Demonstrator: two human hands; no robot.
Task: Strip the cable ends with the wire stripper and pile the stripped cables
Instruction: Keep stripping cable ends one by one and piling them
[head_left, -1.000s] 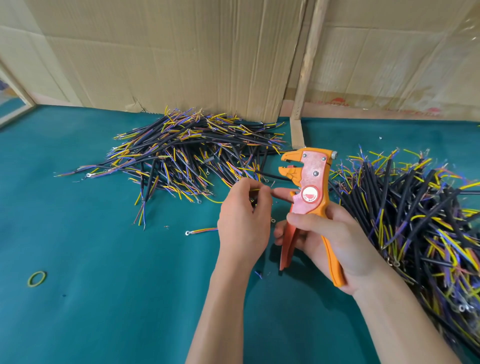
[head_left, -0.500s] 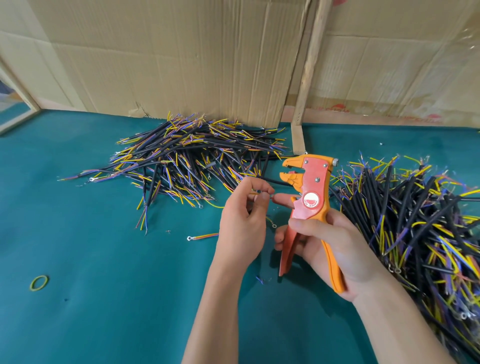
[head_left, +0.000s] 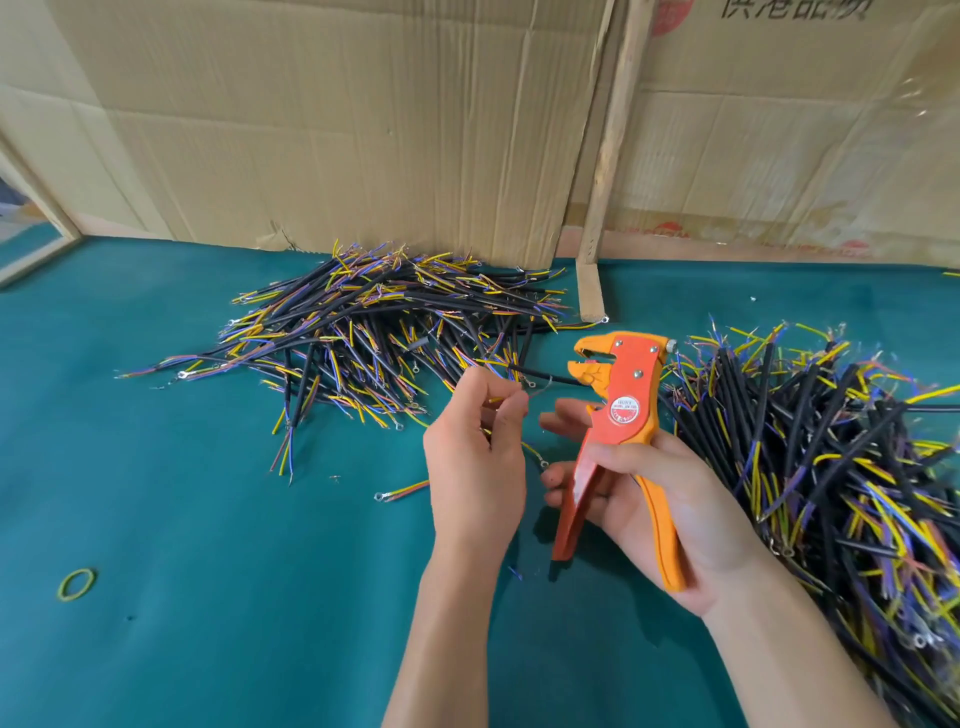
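— Item one: what is in my hands?

— My right hand (head_left: 660, 499) grips the orange-and-red wire stripper with the two long handles (head_left: 618, 415), fingers curled round the handles, which stand spread apart. The tool is upright, its orange head toward the far edge of the tabletop. My left hand (head_left: 475, 467) pinches the thin coloured wires at one end of a short black-sheathed cable (head_left: 550, 375); the cable runs rightward and its black sheath reaches the stripper's head. I cannot tell whether the head bites on it. Both hands hover over the middle of the teal felt tabletop (head_left: 208, 597).

— Item two: the stock?

— Left pile of black cables with yellow, blue and purple wire ends (head_left: 374, 332): toward the far edge, left of centre, spread flat, against the foot of the brown corrugated cardboard sheets (head_left: 337, 130). Right pile of like cables (head_left: 821, 457): along the right edge, thicker and heaped, just beside my right wrist.

— Item three: strays?

— One loose short wire with a ring terminal (head_left: 402, 491) lies flat on the felt just left of my left hand. One yellow-green rubber band (head_left: 77, 584) lies near the left edge, well apart from both piles. A pale wooden batten (head_left: 610, 156) stands at the far edge between the cardboard sheets.
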